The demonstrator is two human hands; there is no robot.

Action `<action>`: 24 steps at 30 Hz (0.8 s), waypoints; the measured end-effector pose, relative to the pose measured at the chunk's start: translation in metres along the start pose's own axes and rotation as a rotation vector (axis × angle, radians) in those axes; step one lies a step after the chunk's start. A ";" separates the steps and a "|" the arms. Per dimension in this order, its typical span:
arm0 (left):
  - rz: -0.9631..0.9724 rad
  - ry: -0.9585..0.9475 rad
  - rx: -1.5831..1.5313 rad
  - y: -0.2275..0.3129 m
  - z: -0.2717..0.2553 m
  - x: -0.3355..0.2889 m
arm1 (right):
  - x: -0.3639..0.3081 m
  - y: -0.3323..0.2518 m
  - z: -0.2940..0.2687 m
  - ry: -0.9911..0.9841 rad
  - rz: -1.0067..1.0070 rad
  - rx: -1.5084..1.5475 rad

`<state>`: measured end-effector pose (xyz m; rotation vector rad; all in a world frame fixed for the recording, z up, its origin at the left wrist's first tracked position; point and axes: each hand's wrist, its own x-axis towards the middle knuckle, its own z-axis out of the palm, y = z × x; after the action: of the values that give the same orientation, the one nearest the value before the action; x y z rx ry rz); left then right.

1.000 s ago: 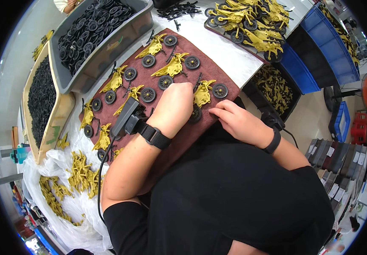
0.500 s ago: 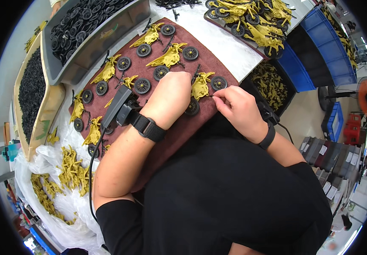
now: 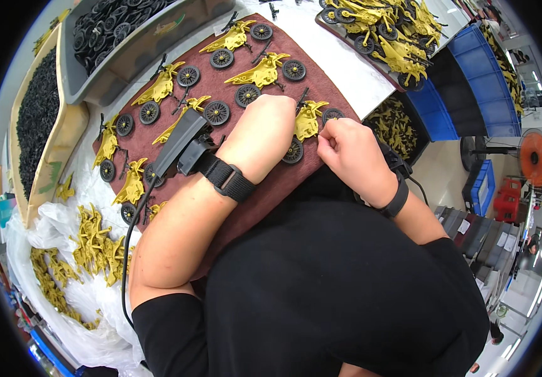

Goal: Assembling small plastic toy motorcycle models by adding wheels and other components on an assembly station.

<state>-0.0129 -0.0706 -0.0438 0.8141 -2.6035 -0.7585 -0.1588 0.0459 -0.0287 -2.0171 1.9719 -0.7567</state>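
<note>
A black shirt (image 3: pixel 346 283) with short sleeves (image 3: pixel 169 333) is worn. Each wrist (image 3: pixel 244 157) is wrapped in a black band (image 3: pixel 228 178). A dark box (image 3: pixel 181 143) with a thin black cord (image 3: pixel 124 276) is strapped to the left wrist.

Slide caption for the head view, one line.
Left hand and right hand flank a yellow bike body on maroon cloth among black wheels.

Matt cloth (image 3: pixel 214 82), smooth plastic motorcycle bodies (image 3: pixel 263 71)

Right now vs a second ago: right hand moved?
Yes: the right hand has moved up the picture, judged by the nearest black wheel on the cloth. That wheel showed whole then; the hand now covers part.
</note>
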 end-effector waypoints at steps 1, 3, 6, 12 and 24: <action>-0.002 -0.002 0.000 0.001 0.000 0.000 | 0.003 -0.001 -0.001 -0.032 0.014 -0.018; -0.013 0.000 -0.005 0.002 0.001 0.000 | 0.008 -0.004 -0.002 -0.066 0.040 -0.050; 0.032 0.019 0.016 0.003 0.002 0.000 | 0.014 -0.004 -0.001 -0.110 0.087 -0.093; -0.024 -0.028 0.058 0.014 -0.003 -0.001 | 0.008 -0.002 0.000 -0.102 0.236 -0.025; 0.011 0.023 0.045 -0.006 0.002 0.006 | -0.014 0.005 0.006 0.008 0.239 0.206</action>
<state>-0.0160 -0.0773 -0.0482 0.8163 -2.6109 -0.6857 -0.1599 0.0576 -0.0394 -1.6311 2.0005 -0.8710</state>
